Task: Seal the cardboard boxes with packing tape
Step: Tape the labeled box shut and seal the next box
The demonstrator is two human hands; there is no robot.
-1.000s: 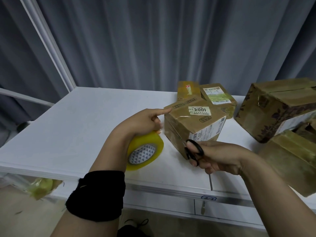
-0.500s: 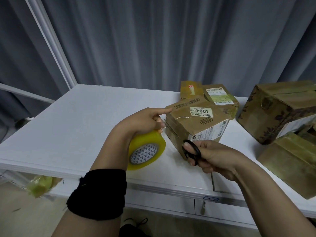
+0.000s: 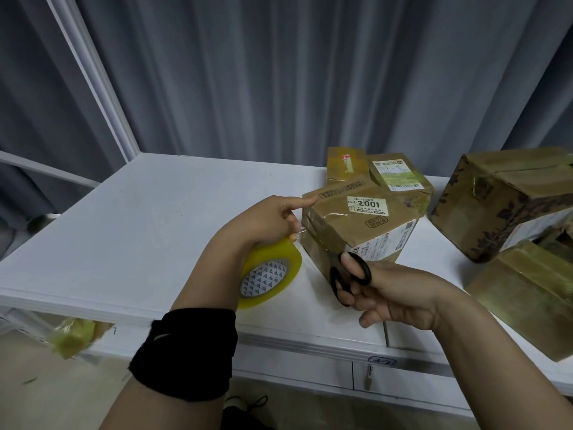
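A small cardboard box [image 3: 347, 225] labelled 2001 sits on the white table [image 3: 139, 228], with clear tape over its near left side. My left hand [image 3: 263, 221] grips a yellowish roll of packing tape [image 3: 268, 276] just left of the box, its index finger stretched onto the box's top corner. A short strip of tape runs from the roll to the box. My right hand [image 3: 393, 293] holds black scissors [image 3: 348, 271] by the handles, and the blades point up along the box's near face toward that strip.
Two small taped boxes [image 3: 398, 178] lie behind the 2001 box. A large printed box [image 3: 502, 203] and another taped box [image 3: 527, 296] fill the right side. A crumpled wad of tape [image 3: 73, 335] hangs under the table's left front edge. Grey curtains hang behind.
My right hand has carried the scissors up and closer to the box's near face. My left hand keeps the roll and its finger on the box corner.
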